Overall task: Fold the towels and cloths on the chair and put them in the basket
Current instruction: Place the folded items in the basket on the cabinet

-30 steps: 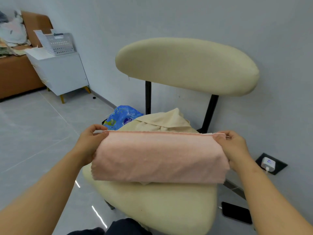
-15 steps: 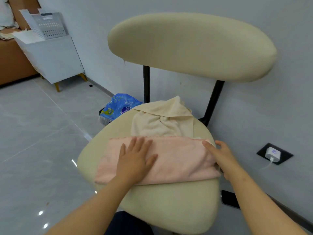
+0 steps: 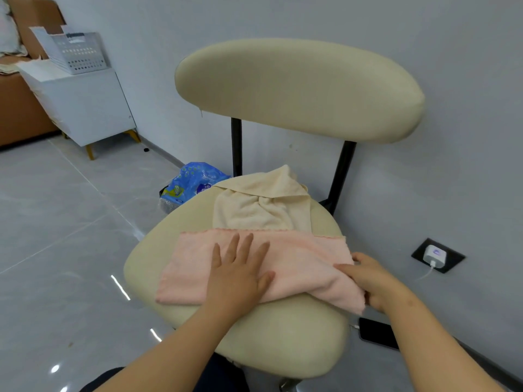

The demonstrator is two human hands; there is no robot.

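nearest the camera, two bare forearms reach in from the bottom edge over the near lip of the cream chair (image 3: 283, 335). the left hand (image 3: 240, 275) lies flat and open, fingers spread, palm down on the middle of the pink cloth (image 3: 297, 258); it presses the cloth and grasps nothing. the right hand (image 3: 370, 284) is at the cloth's right end, its thumb on top of the fabric and its other fingers tucked under the lifted corner, so it has that near-right corner pinched loosely. the pink cloth lies across the seat from left to right as a folded band, its left end flat and its near-right corner hanging just past the seat's right edge. just beyond it, touching its far edge, a crumpled cream towel (image 3: 263, 205) sits on the far part of the seat below the backrest. on the floor to the right of the seat lies a black phone (image 3: 377, 332), and farther right a white charger (image 3: 434, 254) is plugged into a floor socket. behind the seat's left side a blue plastic bag (image 3: 195, 182) rests by the wall. far to the left, a white basket (image 3: 77, 52) stands on top of a white cabinet (image 3: 87, 106), well apart from the chair.
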